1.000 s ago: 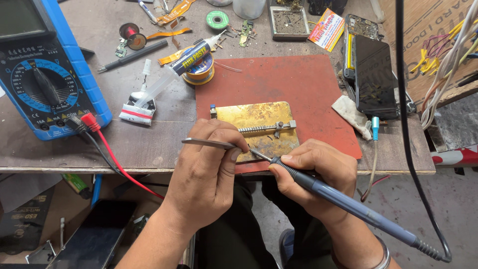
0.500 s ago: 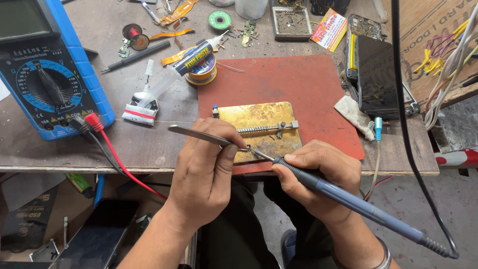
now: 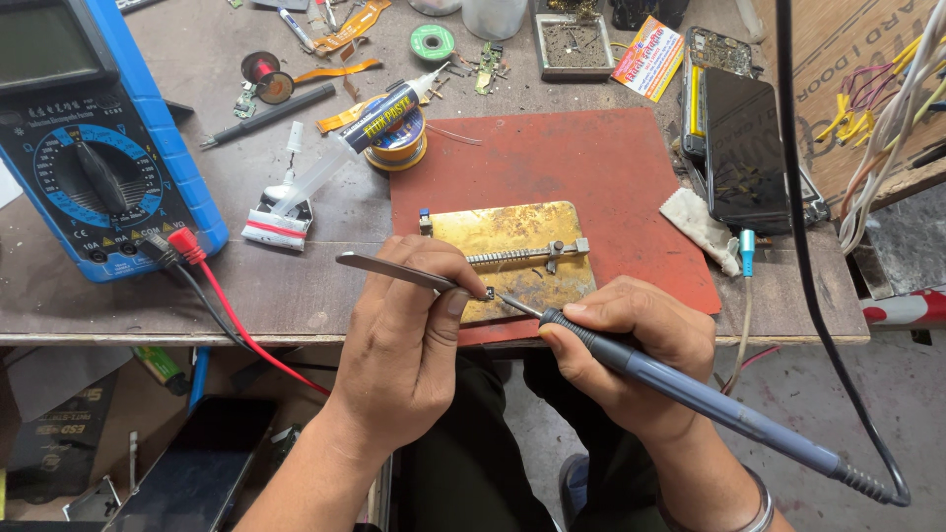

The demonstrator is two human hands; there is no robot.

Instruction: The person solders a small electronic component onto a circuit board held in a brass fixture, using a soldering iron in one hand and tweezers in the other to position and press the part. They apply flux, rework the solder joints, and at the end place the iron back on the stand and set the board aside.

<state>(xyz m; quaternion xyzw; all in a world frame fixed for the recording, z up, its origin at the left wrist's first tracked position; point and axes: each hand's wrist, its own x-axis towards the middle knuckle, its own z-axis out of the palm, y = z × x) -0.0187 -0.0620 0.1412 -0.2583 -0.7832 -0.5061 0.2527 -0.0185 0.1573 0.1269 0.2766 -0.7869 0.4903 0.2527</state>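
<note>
My left hand (image 3: 409, 335) grips metal tweezers (image 3: 384, 268), whose tips pinch a tiny component (image 3: 489, 293) over the near edge of a brass-coloured holder plate (image 3: 503, 236). Held like a pen in my right hand (image 3: 631, 345) is a blue-grey soldering iron (image 3: 709, 399). Its thin tip (image 3: 510, 301) touches or nearly touches the component. The plate lies on a red mat (image 3: 581, 158) at the bench's front edge.
A blue multimeter (image 3: 94, 148) with red and black leads sits at the left. A solder reel (image 3: 399, 138) under a flux syringe and a white tape roll (image 3: 276, 225) lie behind the plate. A dark phone (image 3: 754, 148) and a white cloth lie right. A black cable (image 3: 808, 246) hangs at the right.
Both hands have barely shifted over the plate's near edge. The tweezers and the iron tip stay together at the same spot.
</note>
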